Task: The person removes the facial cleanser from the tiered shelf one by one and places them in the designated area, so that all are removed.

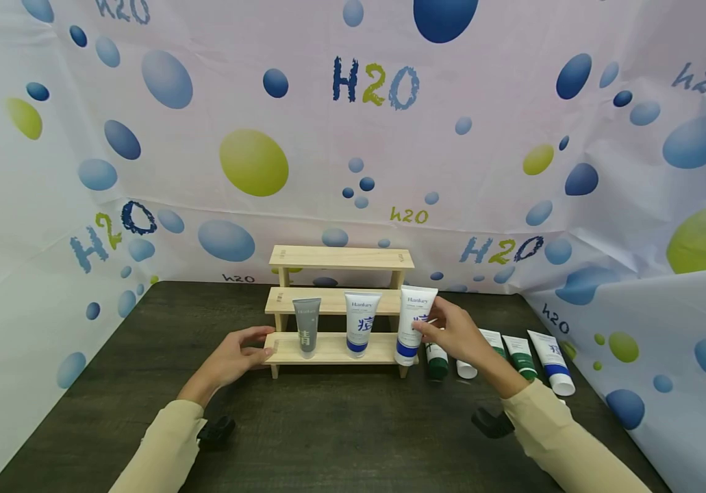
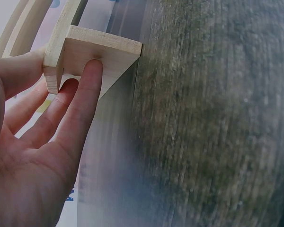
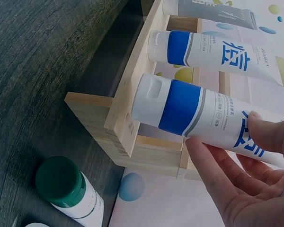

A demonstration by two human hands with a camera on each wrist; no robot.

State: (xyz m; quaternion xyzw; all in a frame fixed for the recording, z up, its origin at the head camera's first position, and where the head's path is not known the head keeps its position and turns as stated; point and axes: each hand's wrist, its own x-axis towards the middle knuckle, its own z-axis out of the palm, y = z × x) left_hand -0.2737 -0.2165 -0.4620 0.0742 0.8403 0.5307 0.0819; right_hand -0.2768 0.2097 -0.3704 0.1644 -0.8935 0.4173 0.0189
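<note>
A three-step wooden display rack (image 1: 340,348) stands on the dark table. My left hand (image 1: 238,357) holds the left end of its lowest step, thumb on the board and a fingertip against the side panel (image 2: 102,49). My right hand (image 1: 456,331) grips a white squeeze tube with a blue band (image 1: 413,329) by its upper part. This tube is upright, cap down, at the right end of the lowest step; whether the cap touches the board I cannot tell. A similar blue-banded tube (image 1: 361,325) stands mid-step, and a grey tube (image 1: 307,327) stands near the left end.
Right of the rack, several tubes lie on the table: a green-capped one (image 1: 436,359), a white-capped one (image 1: 466,370), a green-and-white one (image 1: 520,356) and a blue-banded one (image 1: 551,361). The right forearm partly covers them. A printed cloth (image 1: 340,157) hangs behind the table.
</note>
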